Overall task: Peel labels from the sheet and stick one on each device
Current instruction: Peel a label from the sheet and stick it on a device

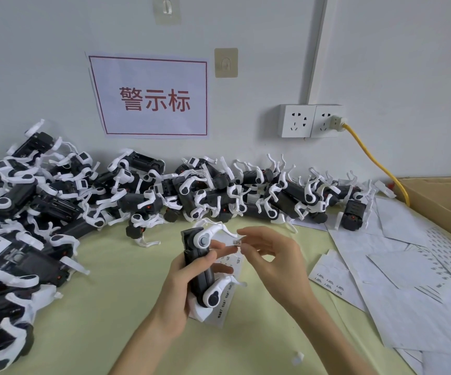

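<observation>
Black plastic, white-armed, the oblong device [201,263] stood upright in your left hand [183,282], fingers wrapped round it. At its three o'clock, your right hand [270,255] pinched a tiny white printed label [237,242]; the white label sheet [225,293] lay beneath, on the pale green table [116,307].

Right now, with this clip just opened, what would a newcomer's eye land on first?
Probably the big heap of black-and-white devices piled along the wall from the left edge across the table's far side. Above it hangs a red-bordered paper sign. In the centre foreground, the left hand grips one device upright while the right hand pinches a tiny label beside it, with spent label sheets scattered at right.
</observation>
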The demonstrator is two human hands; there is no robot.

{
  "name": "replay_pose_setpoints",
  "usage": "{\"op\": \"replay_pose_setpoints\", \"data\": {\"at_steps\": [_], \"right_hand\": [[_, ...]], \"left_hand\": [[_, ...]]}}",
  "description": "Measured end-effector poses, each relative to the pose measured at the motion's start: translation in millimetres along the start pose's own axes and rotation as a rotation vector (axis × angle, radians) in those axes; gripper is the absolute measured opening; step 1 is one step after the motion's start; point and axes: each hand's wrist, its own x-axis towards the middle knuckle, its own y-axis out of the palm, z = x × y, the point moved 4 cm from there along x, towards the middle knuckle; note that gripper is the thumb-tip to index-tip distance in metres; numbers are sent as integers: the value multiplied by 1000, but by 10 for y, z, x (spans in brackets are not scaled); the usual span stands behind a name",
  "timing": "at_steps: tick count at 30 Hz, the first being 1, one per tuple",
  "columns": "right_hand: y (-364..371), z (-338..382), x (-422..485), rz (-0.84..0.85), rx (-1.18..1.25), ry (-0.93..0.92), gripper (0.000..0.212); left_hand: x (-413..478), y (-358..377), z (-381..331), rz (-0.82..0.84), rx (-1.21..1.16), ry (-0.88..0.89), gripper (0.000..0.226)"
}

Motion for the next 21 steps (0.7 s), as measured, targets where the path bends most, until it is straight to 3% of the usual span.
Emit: {"op": "replay_pose_setpoints", "data": {"at_steps": [13,21], "right_hand": [[7,-15,-4,-42,-110,-49,24],[-14,2,-8,-52,-192,-78,25]], "left_hand": [[-8,20,-36,64,-61,8,38],[14,6,-30,54,30,21,56]]}}
